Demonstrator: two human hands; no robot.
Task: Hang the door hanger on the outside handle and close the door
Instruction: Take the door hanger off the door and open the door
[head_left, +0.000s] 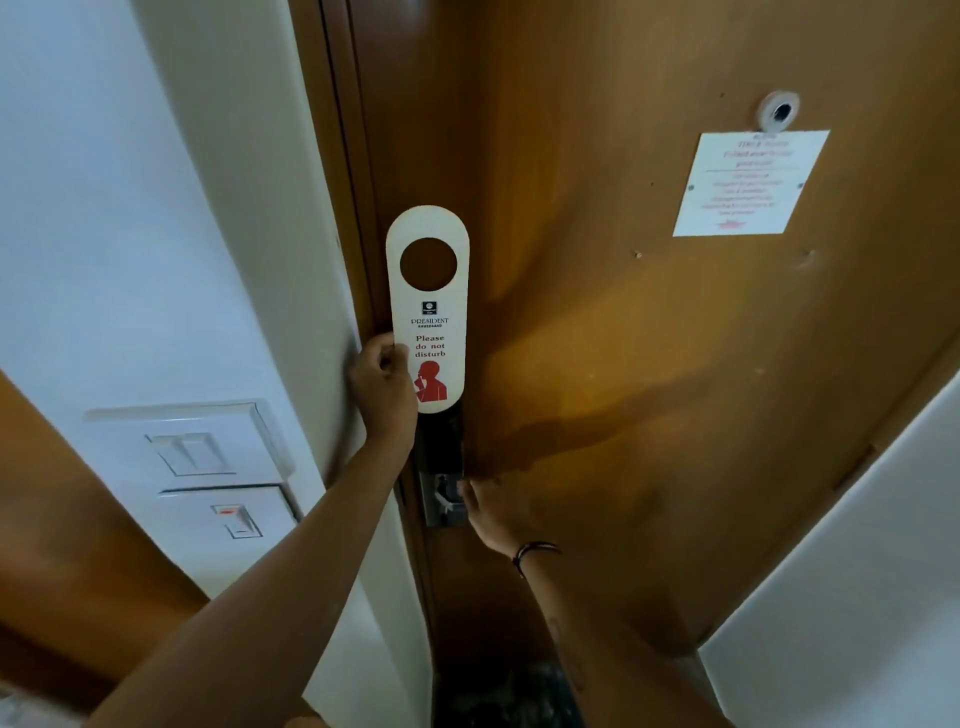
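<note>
My left hand (383, 387) holds a cream door hanger (429, 312) upright by its lower left edge, in front of the door's latch edge. The hanger has a round hole near the top and red "Please do not disturb" print. The brown wooden door (649, 338) stands slightly ajar, with a dark gap beside its edge. My right hand (491, 512) reaches to the metal lock plate (442, 499) on the door's edge, fingers against it. Whether it grips anything there is hidden. No handle shows clearly.
A white wall (130, 208) on the left carries two switch panels (208, 467). A white notice (748, 182) and a peephole (779, 110) are on the door's inner face. A white wall (857, 597) closes the right side. The dark floor shows below the gap.
</note>
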